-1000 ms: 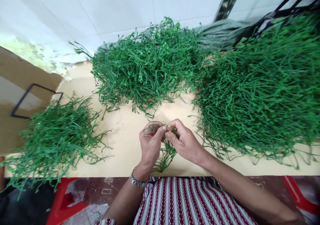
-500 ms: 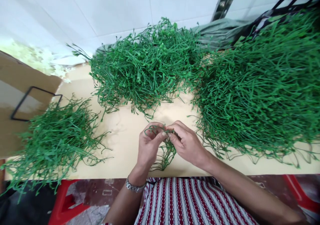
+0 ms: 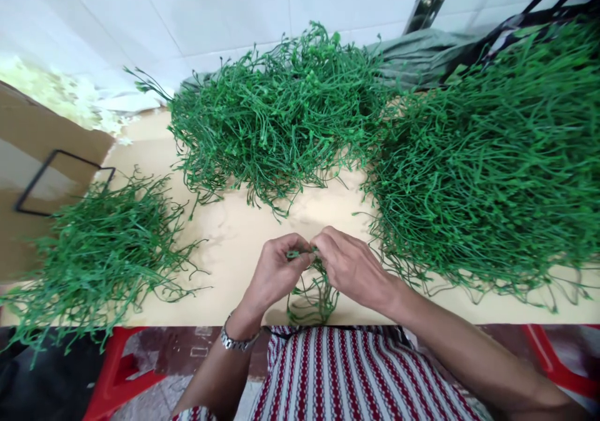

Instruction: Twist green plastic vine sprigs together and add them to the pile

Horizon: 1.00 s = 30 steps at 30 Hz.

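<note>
Near the table's front edge, my left hand (image 3: 280,270) pinches a small bunch of thin green stems (image 3: 312,302). My right hand (image 3: 352,265) closes on the same bunch, its fingertips meeting the left ones. The stems' loose ends hang down below my fingers towards the striped cloth. The exact spot where the stems are gripped is partly hidden by my fingers.
Green stems form a pile (image 3: 112,246) at the left, another pile (image 3: 276,115) at the back and a large pile (image 3: 492,171) at the right. A cardboard box (image 3: 42,121) with a black wire frame stands at the far left of the table (image 3: 225,233).
My left wrist has moved slightly left and the left fingers have closed in more. Fewer stems show above my left hand; the hanging ends have shifted right.
</note>
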Available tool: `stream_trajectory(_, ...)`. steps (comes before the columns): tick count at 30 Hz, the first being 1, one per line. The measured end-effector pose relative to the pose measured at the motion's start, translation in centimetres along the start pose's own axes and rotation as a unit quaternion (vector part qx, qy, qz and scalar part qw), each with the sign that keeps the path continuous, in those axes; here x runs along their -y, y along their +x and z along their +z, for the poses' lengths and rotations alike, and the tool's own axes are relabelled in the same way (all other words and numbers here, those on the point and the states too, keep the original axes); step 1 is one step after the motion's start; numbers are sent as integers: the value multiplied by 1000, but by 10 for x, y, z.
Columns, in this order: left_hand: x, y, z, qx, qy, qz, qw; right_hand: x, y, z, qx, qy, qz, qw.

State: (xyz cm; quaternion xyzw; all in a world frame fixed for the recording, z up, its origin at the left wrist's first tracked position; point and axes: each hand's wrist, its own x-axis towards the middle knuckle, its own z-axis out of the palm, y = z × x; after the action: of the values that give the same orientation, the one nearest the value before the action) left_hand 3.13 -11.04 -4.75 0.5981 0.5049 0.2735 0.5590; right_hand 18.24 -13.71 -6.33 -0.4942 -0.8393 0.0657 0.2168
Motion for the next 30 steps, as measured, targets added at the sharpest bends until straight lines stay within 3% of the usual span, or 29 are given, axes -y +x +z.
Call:
stream_trajectory(6,5,4,1,33,3,30,999,-1,0,-4,22,-72,-14,997)
stream_trajectory(11,0,6,-7,67,204,97,972,1,2,-9,90,-108,-39,989)
stream_trajectory(15,-10,8,-16,149,246,171,942,-9,12,-21,147,-50,-141,978)
stream_trajectory(19,-15,13,-23,230,212,167,935,-19,24,-32,204,33,-210,956)
stream_trajectory(22,-15,16,-26,279,190,161,928,-21,29,-38,240,83,-224,941)
stream_trajectory(26,-15,18,-28,354,191,195,895,-20,30,-41,298,129,-245,914)
stream_trajectory(28,-16,18,-28,371,205,216,879,-22,29,-43,322,144,-258,899)
stream_trajectory(30,-19,19,-29,370,196,202,886,-26,29,-46,328,160,-256,895)
